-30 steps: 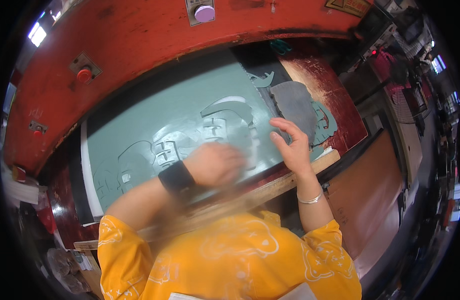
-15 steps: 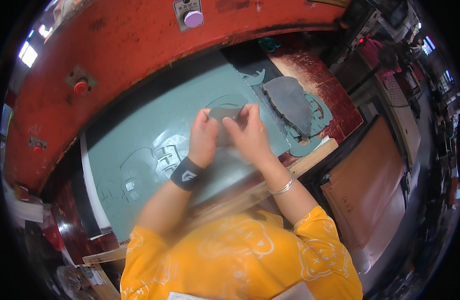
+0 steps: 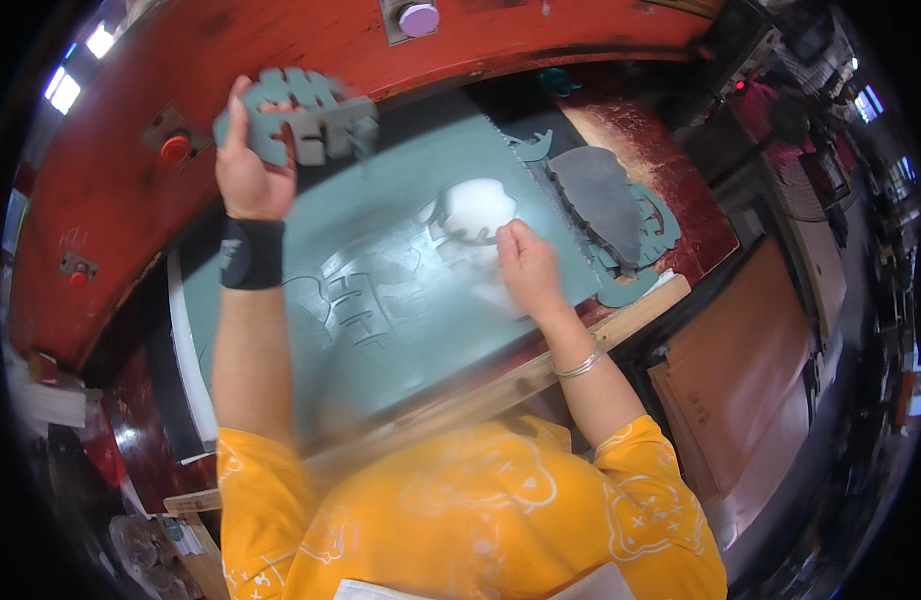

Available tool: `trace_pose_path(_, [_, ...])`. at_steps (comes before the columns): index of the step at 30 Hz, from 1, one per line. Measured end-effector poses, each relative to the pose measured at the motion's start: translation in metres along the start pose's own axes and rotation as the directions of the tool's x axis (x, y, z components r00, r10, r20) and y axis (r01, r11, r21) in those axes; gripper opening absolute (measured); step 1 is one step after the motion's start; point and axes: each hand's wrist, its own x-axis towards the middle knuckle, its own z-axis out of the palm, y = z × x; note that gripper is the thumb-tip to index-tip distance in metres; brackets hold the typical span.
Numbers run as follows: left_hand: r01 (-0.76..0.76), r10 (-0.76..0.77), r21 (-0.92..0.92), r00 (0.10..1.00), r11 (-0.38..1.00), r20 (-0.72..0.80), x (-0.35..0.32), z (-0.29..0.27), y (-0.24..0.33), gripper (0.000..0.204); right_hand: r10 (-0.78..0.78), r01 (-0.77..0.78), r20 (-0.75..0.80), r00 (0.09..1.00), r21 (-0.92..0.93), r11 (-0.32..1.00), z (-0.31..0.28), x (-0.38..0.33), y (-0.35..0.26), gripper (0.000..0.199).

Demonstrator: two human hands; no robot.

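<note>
My left hand (image 3: 253,178) is raised at the upper left, its fingers gripping a slotted green sheet piece (image 3: 306,125) with tab-like cutouts. My right hand (image 3: 529,268) is closed over the green sheet (image 3: 421,370). Against its fingertips shows a pale, shiny rounded piece (image 3: 478,208) with a scalloped lower edge; whether the fingers hold it is unclear. Blur hides what lies just below it. Cut outlines and slots show in the sheet left of my right hand.
To the right, a stack of dark grey cut pieces (image 3: 596,205) rests on green offcuts (image 3: 661,225). A red machine beam (image 3: 281,50) with a purple knob (image 3: 419,20) and red buttons spans the far side. A wooden rail (image 3: 511,385) borders the near edge. Brown sheets (image 3: 736,365) lean at right.
My hands have parted from the grey piece they held together. The left has swung up and left and now carries the slotted green piece; the right has shifted slightly right and down.
</note>
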Motion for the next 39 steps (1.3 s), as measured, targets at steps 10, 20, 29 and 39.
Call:
trace_pose_path(10, [-0.621,-0.624,0.644,0.300,0.447,0.722,-0.138,-0.043,-0.008,0.050,0.062,-0.075,0.108,0.992,0.123,0.990,-0.004,0.001,-0.006,0.026])
trace_pose_path(20, [-0.134,-0.376,0.780,0.818,0.611,0.435,-0.132,-0.060,-0.031,0.038,-0.039,0.103,-0.406,0.913,0.136,0.985,0.001,0.003,-0.021,0.019])
trace_pose_path(29, [0.364,-0.407,0.327,0.910,0.872,0.074,-0.125,-0.067,-0.040,0.047,-0.111,0.118,0.284,0.952,-0.009,0.993,0.054,-0.015,-0.111,0.032])
trace_pose_path(39, [0.116,-0.135,-0.155,0.983,0.981,-0.120,-0.044,-0.075,0.017,0.052,-0.154,0.189,0.261,0.953,-0.115,0.975,0.056,-0.012,-0.066,0.034])
